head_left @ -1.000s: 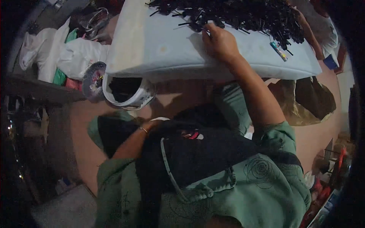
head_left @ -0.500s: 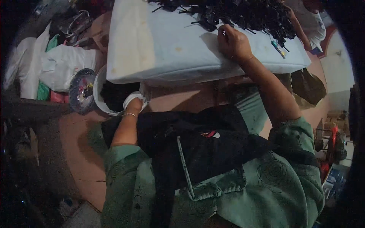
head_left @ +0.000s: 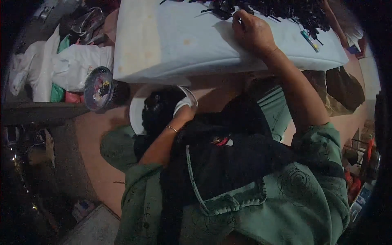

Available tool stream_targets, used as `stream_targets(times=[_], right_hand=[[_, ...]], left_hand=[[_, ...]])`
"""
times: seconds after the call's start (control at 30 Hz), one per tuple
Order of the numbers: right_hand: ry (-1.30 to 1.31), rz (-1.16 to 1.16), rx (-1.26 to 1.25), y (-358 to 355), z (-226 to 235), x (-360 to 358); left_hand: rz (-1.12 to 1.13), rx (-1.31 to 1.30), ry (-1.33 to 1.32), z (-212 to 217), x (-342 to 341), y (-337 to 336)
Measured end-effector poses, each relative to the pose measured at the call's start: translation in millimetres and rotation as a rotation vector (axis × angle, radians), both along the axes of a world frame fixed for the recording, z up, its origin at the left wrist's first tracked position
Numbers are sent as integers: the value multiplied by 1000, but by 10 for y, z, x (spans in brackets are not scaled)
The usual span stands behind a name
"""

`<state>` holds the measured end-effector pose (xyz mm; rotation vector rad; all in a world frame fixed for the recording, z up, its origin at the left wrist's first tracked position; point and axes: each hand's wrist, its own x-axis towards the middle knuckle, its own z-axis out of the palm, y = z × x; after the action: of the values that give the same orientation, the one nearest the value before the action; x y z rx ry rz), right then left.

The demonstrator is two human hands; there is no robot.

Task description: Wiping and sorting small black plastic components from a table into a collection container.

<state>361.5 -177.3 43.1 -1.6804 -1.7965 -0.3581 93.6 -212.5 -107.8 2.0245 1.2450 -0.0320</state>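
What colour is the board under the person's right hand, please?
White, with a yellowish stain at its left end, under the right hand; head view.

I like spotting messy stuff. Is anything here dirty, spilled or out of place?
Yes. The white table cover has yellowish stains near its left end and a small spot in the middle. Small dark pieces lie heaped loosely along the far edge beside the right hand.

A small home workshop is shown. A heap of small black parts (head_left: 281, 10) is spread on a white padded board (head_left: 183, 45), just past the fingers (head_left: 241, 18) of the right hand (head_left: 253, 32). Stuffed plastic bags (head_left: 73, 65) are piled far to their left, on a bare floor (head_left: 94, 134).
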Motion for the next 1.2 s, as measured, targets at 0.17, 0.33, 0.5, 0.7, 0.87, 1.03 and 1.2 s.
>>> stream_targets(times=[0.17, 0.33, 0.5, 0.7, 0.87, 1.03, 1.2], right_hand=[[7, -11, 3, -4, -8, -8], [-5, -15, 16, 6, 8, -14], [49, -38, -55, 0, 15, -35], [19, 55, 22, 125, -125, 74], [48, -19, 61, 62, -143, 70], [37, -64, -25, 87, -88, -43], [235, 40, 166, -63, -55, -113]], left_hand=[[-172, 206, 251, -521, -596, 447], [-241, 353, 676, -580, -1821, 864], [657, -96, -31, -1221, -2235, 614], [292, -36, 361, -471, -705, 819], [7, -342, 135, -177, -335, 1437], [-242, 135, 167, -276, 14, 1192], [-405, 120, 229, -362, -54, 1310]])
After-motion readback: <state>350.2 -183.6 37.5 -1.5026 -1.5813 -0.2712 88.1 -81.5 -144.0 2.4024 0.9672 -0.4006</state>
